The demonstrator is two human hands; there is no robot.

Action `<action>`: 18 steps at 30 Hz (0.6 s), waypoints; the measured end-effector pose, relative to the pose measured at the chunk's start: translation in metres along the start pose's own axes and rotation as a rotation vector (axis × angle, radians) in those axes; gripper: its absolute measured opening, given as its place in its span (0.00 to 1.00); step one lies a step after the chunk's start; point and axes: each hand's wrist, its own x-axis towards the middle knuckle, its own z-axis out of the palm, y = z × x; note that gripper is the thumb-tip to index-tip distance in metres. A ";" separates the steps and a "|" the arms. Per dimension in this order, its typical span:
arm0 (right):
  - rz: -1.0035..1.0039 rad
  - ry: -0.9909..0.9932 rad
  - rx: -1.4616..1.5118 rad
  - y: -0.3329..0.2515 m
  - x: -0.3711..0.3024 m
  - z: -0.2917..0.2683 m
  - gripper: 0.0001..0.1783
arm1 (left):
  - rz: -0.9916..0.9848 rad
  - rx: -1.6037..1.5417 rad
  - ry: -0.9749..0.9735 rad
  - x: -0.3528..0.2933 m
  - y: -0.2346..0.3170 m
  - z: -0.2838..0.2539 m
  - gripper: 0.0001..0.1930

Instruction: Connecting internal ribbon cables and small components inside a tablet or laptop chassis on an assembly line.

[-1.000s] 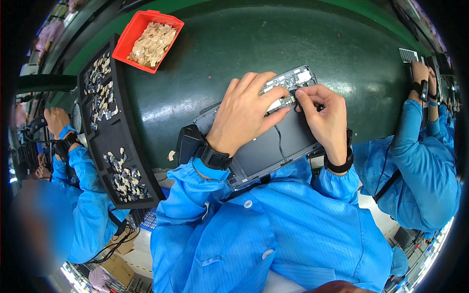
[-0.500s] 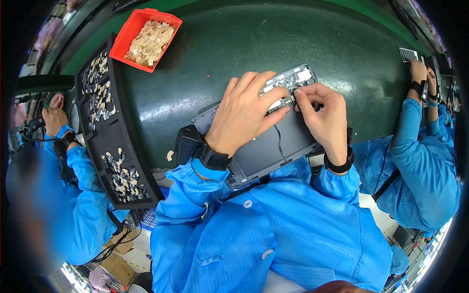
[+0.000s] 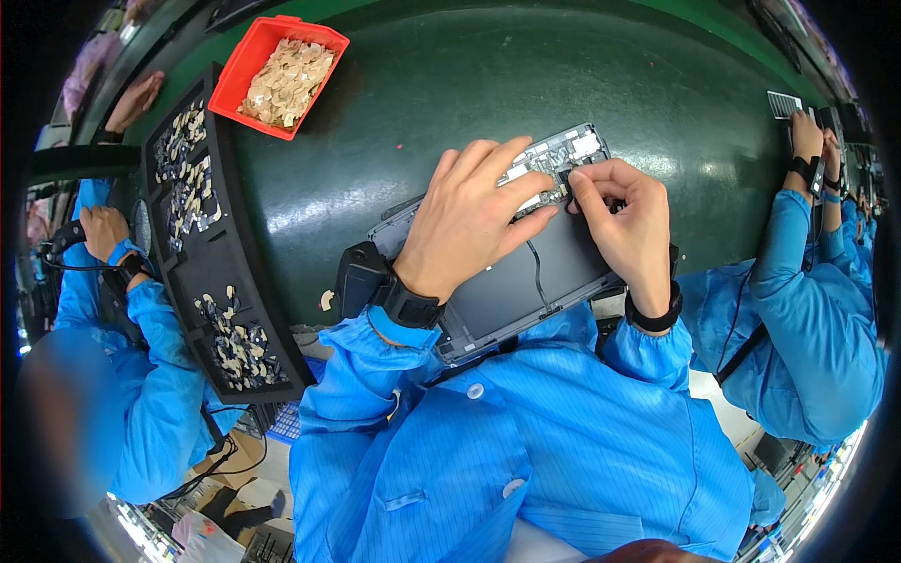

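An opened, flat grey device like a tablet [image 3: 497,296] lies tilted at the table's front edge, partly over my lap. Along its far end runs an exposed circuit board [image 3: 587,145] with silvery and white parts, and a thin black cable [image 3: 537,272] crosses the dark panel. My left hand [image 3: 474,211] rests over the device's left part, fingers spread, thumb and forefinger beside the board. At the board's near edge, my right hand [image 3: 624,211] pinches with thumb and forefinger; what is between them is too small and hidden to name.
A red bin [image 3: 235,70] of cream-coloured flakes stands far left. Nearer lies a black compartment tray [image 3: 202,267] with small black-and-cream pieces. One cream flake [image 3: 327,300] lies on the green table [image 3: 450,75]. Co-workers in blue sit at the left and right [image 3: 798,310].
My right hand has shifted very slightly right, its fingertips a little off the spot; my left hand stays put. The left co-worker has leaned, and one hand now reaches out beyond the tray.
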 end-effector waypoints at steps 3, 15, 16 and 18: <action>0.011 -0.003 -0.031 -0.003 0.000 -0.001 0.08 | -0.005 -0.001 -0.002 0.000 0.000 0.000 0.13; 0.021 -0.013 -0.004 -0.002 0.000 -0.002 0.09 | 0.002 -0.007 0.007 0.000 0.000 -0.001 0.13; 0.021 -0.014 -0.005 -0.003 0.000 -0.002 0.09 | 0.001 -0.008 0.007 0.000 0.000 -0.001 0.13; 0.032 -0.020 0.012 -0.005 0.000 -0.002 0.08 | 0.000 -0.009 0.008 0.000 0.000 0.000 0.13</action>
